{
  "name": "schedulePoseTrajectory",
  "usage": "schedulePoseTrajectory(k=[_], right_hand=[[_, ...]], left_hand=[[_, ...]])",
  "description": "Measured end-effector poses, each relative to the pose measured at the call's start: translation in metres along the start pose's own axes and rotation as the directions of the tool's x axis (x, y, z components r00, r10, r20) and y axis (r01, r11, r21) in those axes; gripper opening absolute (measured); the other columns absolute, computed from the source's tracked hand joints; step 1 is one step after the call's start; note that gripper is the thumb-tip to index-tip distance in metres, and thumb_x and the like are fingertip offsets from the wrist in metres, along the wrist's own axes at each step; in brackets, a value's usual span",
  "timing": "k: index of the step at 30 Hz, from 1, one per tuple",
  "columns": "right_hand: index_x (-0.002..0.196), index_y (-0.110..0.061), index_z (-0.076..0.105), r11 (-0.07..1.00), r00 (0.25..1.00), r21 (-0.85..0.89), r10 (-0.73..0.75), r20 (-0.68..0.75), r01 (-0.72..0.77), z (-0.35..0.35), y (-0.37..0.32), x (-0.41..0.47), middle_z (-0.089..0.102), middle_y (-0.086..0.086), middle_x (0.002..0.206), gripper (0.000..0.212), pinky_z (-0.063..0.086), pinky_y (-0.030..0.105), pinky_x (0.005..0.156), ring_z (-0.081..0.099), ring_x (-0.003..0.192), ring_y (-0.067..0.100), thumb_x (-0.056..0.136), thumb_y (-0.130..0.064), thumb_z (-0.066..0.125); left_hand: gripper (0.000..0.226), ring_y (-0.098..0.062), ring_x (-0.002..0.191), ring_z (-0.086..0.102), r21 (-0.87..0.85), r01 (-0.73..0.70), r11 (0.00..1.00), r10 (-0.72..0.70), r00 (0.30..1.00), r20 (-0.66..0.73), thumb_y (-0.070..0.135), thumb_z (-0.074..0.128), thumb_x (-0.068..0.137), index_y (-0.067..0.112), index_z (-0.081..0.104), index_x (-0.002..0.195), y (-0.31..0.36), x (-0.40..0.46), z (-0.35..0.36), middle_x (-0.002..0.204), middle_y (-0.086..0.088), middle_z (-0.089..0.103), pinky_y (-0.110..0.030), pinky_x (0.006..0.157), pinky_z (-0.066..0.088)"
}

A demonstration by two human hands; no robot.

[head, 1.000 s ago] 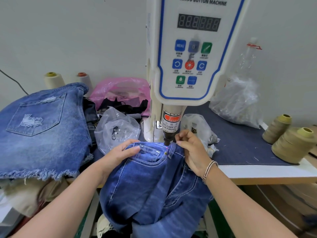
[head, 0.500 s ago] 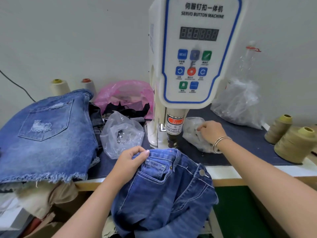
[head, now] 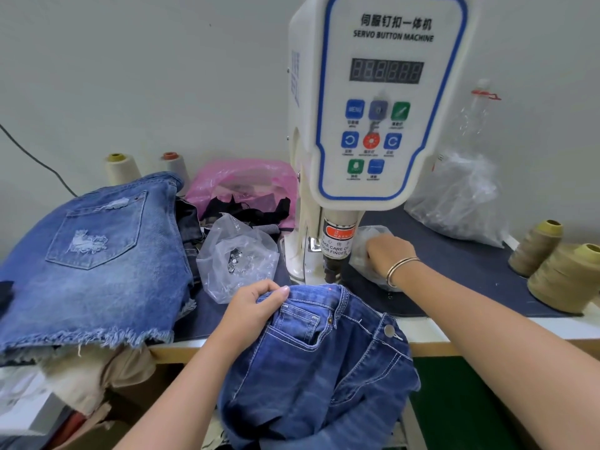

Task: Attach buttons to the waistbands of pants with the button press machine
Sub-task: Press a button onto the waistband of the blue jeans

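One button [head: 388, 330] already sits on the jeans [head: 324, 368] whose waistband the left hand [head: 256, 306] pinches, while the right hand [head: 388, 254] fingers curl into a plastic bag [head: 363, 245], likely fetching another.

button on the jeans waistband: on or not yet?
On. A metal button sits on the waistband of the jeans, which the left hand grips.

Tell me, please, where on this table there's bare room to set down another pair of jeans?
The dark mat lies bare between the right hand, the big clear bag and the olive thread cones. Left of the button machine it is crowded: denim shorts, small clear bag, pink bag.
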State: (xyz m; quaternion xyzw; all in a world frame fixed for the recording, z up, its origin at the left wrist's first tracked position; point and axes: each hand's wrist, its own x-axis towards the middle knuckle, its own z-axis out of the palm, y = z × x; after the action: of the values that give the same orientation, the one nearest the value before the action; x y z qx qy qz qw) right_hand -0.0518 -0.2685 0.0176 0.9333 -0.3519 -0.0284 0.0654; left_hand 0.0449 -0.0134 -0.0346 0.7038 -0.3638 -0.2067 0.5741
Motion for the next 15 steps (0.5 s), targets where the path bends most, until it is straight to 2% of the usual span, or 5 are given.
schedulePoseTrajectory(k=[7, 9, 10, 12, 15], right_hand=[[0.105, -0.008, 0.063, 0.994, 0.998, 0.11, -0.002, -0.056, 0.009, 0.006, 0.008, -0.007, 0.064, 0.015, 0.107, 0.02, 0.044, 0.033, 0.071, 0.062, 0.098, 0.033, 0.093, -0.013, 0.048], [0.096, -0.012, 0.065, 0.972, 0.995, 0.236, 0.024, -0.094, -0.002, 0.005, 0.012, -0.012, 0.065, 0.012, 0.098, 0.018, 0.046, 0.032, 0.072, 0.062, 0.094, 0.032, 0.093, -0.018, 0.048], [0.083, -0.015, 0.065, 0.947, 0.99, 0.32, 0.058, -0.131, -0.013, 0.005, 0.014, -0.016, 0.065, 0.01, 0.087, 0.018, 0.046, 0.03, 0.068, 0.062, 0.088, 0.032, 0.092, -0.02, 0.049], [0.058, -0.019, 0.053, 0.846, 0.957, 0.533, 0.182, -0.227, -0.034, 0.006, 0.018, -0.027, 0.059, 0.005, 0.068, 0.028, 0.038, 0.028, 0.059, 0.057, 0.072, 0.026, 0.087, -0.018, 0.054], [0.056, -0.017, 0.053, 0.477, 0.906, 0.878, 0.384, -0.18, -0.028, 0.006, 0.02, -0.047, 0.06, 0.002, 0.064, 0.026, 0.039, 0.027, 0.064, 0.051, 0.064, 0.015, 0.079, -0.011, 0.062]], left_hand=[[0.028, 0.001, 0.06, 0.054, -0.039, -0.009, 0.999, 0.012, 0.998, 0.06, 0.03, 0.064, 0.091, 0.03, 0.063, 0.062, 0.003, -0.002, 0.0, 0.061, 0.013, 0.058, -0.009, 0.064, 0.042], [0.022, -0.001, 0.062, 0.053, -0.04, -0.013, 0.999, 0.018, 0.993, 0.114, 0.036, 0.064, 0.082, 0.028, 0.065, 0.062, 0.004, -0.004, 0.001, 0.063, 0.012, 0.058, -0.011, 0.064, 0.043], [0.021, -0.002, 0.061, 0.052, -0.027, -0.016, 0.999, 0.02, 0.991, 0.134, 0.038, 0.063, 0.08, 0.027, 0.065, 0.062, 0.004, -0.006, 0.002, 0.062, 0.011, 0.057, -0.012, 0.063, 0.042], [0.022, -0.001, 0.056, 0.047, 0.002, -0.023, 1.0, 0.022, 0.987, 0.158, 0.038, 0.063, 0.078, 0.025, 0.064, 0.061, 0.004, -0.007, 0.003, 0.058, 0.012, 0.054, -0.011, 0.058, 0.038], [0.022, 0.001, 0.049, 0.04, 0.027, -0.029, 0.999, 0.024, 0.986, 0.167, 0.036, 0.063, 0.078, 0.026, 0.062, 0.059, 0.005, -0.008, 0.004, 0.051, 0.013, 0.049, -0.01, 0.052, 0.033]])
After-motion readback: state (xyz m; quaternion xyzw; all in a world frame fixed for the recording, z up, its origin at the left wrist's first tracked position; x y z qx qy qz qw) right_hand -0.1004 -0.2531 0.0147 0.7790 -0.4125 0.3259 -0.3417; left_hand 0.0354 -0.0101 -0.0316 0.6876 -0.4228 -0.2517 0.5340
